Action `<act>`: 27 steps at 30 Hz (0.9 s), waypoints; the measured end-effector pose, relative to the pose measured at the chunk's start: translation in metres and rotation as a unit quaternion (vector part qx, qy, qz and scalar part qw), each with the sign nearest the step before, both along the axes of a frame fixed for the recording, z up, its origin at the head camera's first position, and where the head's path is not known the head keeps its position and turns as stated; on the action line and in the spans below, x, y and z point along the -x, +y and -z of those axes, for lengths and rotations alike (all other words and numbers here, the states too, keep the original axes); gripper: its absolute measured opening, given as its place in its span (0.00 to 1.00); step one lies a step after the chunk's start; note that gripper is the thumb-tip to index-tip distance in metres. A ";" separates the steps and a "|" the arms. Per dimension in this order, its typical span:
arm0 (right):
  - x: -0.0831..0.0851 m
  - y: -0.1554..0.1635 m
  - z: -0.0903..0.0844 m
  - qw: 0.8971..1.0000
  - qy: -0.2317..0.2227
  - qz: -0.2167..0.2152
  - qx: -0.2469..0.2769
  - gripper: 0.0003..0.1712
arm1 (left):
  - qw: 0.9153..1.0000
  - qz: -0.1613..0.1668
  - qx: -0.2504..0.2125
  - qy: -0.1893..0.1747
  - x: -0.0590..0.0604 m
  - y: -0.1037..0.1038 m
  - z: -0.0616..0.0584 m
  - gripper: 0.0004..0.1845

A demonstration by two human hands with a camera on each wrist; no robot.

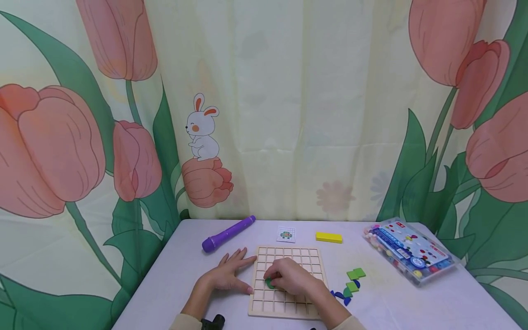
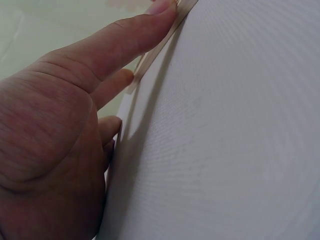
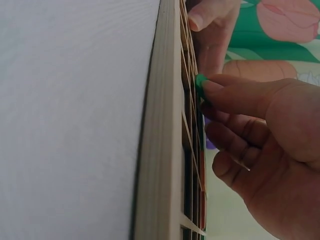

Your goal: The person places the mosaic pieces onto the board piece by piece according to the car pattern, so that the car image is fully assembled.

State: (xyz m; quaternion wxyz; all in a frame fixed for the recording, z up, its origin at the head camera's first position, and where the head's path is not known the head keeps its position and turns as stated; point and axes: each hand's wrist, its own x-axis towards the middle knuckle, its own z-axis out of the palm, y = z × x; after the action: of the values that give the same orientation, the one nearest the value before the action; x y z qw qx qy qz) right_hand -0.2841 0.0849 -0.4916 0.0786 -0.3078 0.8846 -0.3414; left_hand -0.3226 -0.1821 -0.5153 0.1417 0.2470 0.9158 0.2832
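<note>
Green tile is pinched by the right hand over the wooden grid board, which the flat, straight-fingered left hand steadies at its edge.

The right hand covers most of the green piece and several cells of the board. The card by the far edge is too small to read. In the left wrist view the left hand is cut off by the frame.
</note>
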 end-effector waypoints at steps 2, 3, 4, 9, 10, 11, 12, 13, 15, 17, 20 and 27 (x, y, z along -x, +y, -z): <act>0.000 0.000 0.000 1.000 -0.002 0.002 -0.003 0.10 | 1.000 0.001 0.000 0.001 0.000 0.000 0.000 0.54; -0.001 0.000 0.000 1.000 -0.003 0.003 -0.005 0.10 | 1.000 0.002 -0.001 0.001 0.000 0.000 -0.001 0.54; -0.001 0.000 0.000 1.000 -0.005 0.005 -0.008 0.10 | 1.000 0.003 -0.001 0.001 0.000 0.000 -0.001 0.54; -0.001 0.000 0.002 1.000 -0.009 0.007 -0.024 0.09 | 1.000 0.005 -0.002 0.003 -0.002 0.000 -0.001 0.53; -0.001 0.000 0.002 1.000 -0.009 0.007 -0.025 0.09 | 1.000 0.005 -0.002 0.003 -0.002 0.001 -0.001 0.53; -0.001 0.000 0.002 1.000 -0.008 0.007 -0.027 0.09 | 1.000 0.006 -0.001 0.004 -0.002 0.001 -0.001 0.52; -0.001 0.001 0.002 1.000 -0.007 0.006 -0.027 0.09 | 1.000 0.006 -0.001 0.004 -0.002 0.001 -0.001 0.52; -0.001 0.001 0.002 1.000 -0.006 0.006 -0.028 0.09 | 1.000 0.005 -0.001 0.004 -0.002 0.001 -0.001 0.52; -0.002 0.001 0.002 0.999 -0.003 0.008 -0.031 0.09 | 1.000 0.004 0.000 0.003 -0.002 0.001 -0.001 0.52; -0.002 0.001 0.002 0.999 0.000 0.011 -0.034 0.08 | 1.000 0.004 0.000 0.003 -0.002 0.001 -0.001 0.52; -0.003 0.001 0.001 0.999 0.006 0.016 -0.035 0.08 | 1.000 0.003 -0.003 0.001 -0.002 0.001 -0.002 0.52; -0.003 0.001 0.000 0.999 0.008 0.022 -0.034 0.07 | 1.000 0.001 0.001 0.004 -0.002 0.001 -0.001 0.52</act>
State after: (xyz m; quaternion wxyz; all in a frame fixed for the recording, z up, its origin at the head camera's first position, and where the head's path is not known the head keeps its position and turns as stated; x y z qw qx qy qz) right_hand -0.2806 0.0859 -0.4913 0.0739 -0.2879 0.9029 -0.3105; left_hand -0.3208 -0.1813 -0.5140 0.1390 0.2491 0.9163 0.2810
